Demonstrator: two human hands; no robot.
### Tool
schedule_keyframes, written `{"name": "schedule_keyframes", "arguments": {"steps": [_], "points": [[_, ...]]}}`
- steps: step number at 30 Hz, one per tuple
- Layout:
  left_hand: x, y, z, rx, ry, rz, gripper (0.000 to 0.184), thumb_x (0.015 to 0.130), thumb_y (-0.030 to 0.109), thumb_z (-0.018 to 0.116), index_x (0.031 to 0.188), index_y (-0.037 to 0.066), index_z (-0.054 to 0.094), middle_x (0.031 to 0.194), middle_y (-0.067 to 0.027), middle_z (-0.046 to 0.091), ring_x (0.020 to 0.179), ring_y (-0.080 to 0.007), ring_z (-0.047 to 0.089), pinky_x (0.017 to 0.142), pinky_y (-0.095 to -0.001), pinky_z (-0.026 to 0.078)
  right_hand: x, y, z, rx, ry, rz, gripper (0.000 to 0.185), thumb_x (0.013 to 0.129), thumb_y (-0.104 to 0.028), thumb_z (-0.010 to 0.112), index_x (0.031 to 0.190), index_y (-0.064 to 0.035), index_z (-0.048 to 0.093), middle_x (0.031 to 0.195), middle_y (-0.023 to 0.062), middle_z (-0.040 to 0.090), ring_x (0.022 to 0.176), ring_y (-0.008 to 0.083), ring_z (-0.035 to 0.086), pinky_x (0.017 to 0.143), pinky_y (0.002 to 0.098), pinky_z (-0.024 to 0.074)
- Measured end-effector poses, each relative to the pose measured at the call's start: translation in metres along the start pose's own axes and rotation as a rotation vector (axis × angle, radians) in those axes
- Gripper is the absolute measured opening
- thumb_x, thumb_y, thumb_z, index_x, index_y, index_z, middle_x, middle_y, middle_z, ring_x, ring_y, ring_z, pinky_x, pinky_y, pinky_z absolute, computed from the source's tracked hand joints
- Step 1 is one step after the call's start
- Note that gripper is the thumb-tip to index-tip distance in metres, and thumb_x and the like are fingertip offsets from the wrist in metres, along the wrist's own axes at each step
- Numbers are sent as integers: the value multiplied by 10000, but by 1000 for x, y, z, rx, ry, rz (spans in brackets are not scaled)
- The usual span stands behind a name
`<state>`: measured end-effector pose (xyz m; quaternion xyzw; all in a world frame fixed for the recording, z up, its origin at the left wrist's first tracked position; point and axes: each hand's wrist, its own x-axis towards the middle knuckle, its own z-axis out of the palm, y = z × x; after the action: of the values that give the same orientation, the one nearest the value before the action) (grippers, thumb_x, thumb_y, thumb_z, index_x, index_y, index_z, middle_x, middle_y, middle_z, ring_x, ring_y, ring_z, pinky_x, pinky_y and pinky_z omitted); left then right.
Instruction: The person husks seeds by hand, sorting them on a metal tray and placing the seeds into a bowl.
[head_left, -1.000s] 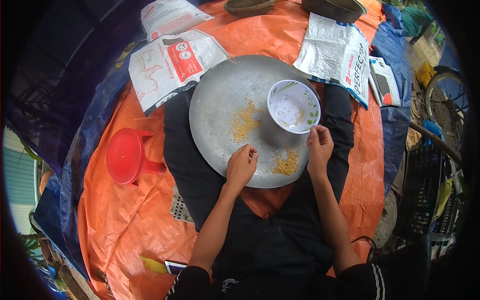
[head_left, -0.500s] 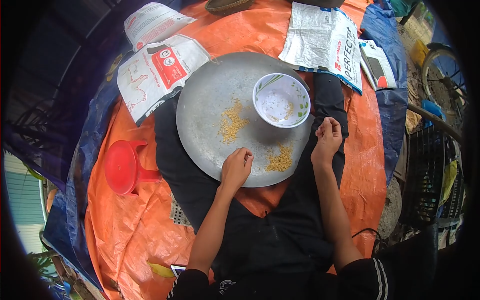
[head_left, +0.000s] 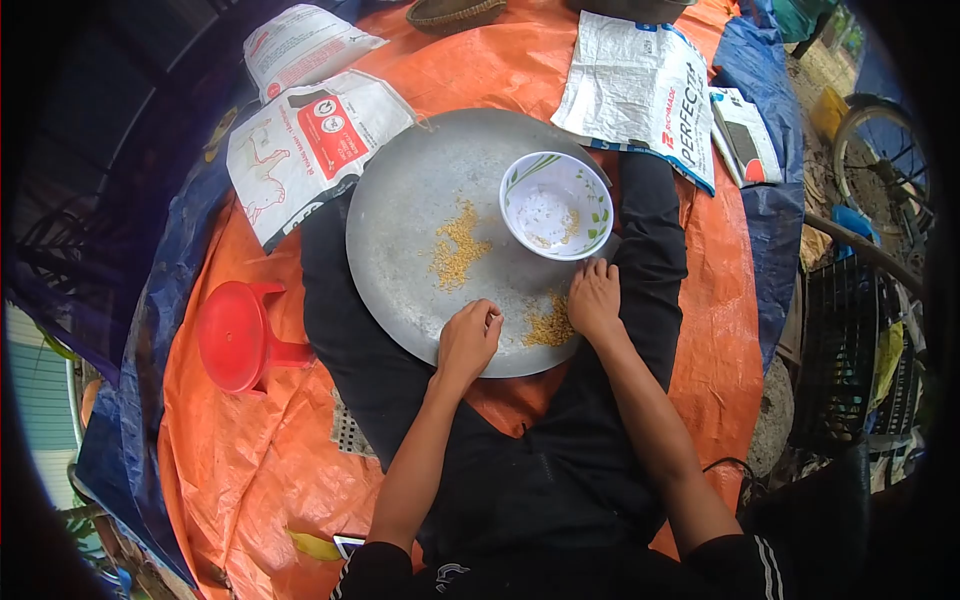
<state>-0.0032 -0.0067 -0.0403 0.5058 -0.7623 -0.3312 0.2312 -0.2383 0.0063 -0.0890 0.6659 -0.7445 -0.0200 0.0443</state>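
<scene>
A round grey metal tray (head_left: 400,220) rests across my legs, with golden unhusked grain in two patches. One grain patch (head_left: 457,245) is near its middle, the other grain pile (head_left: 548,322) by the near right rim. A white bowl with green leaf patterns (head_left: 555,207) stands at the tray's right side, with a few pale grains inside. My left hand (head_left: 470,338) is over the near rim, fingers curled and thumb against the forefinger; anything between them is hidden. Just below the bowl, my right hand (head_left: 595,298) is beside the right pile, fingers bent downward, their tips hidden.
Printed feed sacks lie around: one white sack (head_left: 320,150) at the left, another (head_left: 640,90) at the upper right. A red plastic stool (head_left: 232,337) stands left on the orange tarp (head_left: 270,470). A black crate (head_left: 840,340) and a bicycle wheel (head_left: 880,155) are far right.
My right hand has moved left from above my right leg to the tray's edge beside the grain pile. My left hand stays nearly in place. The view has shifted slightly.
</scene>
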Motion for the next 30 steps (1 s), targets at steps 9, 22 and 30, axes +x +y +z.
{"name": "schedule_keyframes", "arguments": {"steps": [9, 22, 30], "points": [[-1, 4, -4, -29, -19, -4, 117, 900, 131, 660, 948, 25, 653, 857, -153, 689, 778, -342, 674, 699, -441, 523, 11, -3, 13, 115, 50, 43, 320, 884, -248, 550, 901, 20, 726, 1039, 197, 638, 1029, 329, 527, 881, 438, 368], [-2, 2, -5, -18, -34, -5, 109, 894, 122, 658, 953, 32, 644, 875, -158, 681, 795, -361, 671, 709, -456, 526, -3, -4, -17, 212, 86, 56, 334, 826, -258, 691, 986, 35, 690, 1059, 187, 632, 1036, 339, 544, 842, 441, 426], [8, -24, -22, 179, 215, -116, 94, 894, 118, 649, 955, 47, 649, 924, -134, 672, 853, -359, 663, 735, -461, 523, -52, -3, -87, 621, 191, -59, 193, 865, -98, 682, 1033, -6, 659, 1015, 135, 663, 939, 281, 635, 835, 385, 474]]}}
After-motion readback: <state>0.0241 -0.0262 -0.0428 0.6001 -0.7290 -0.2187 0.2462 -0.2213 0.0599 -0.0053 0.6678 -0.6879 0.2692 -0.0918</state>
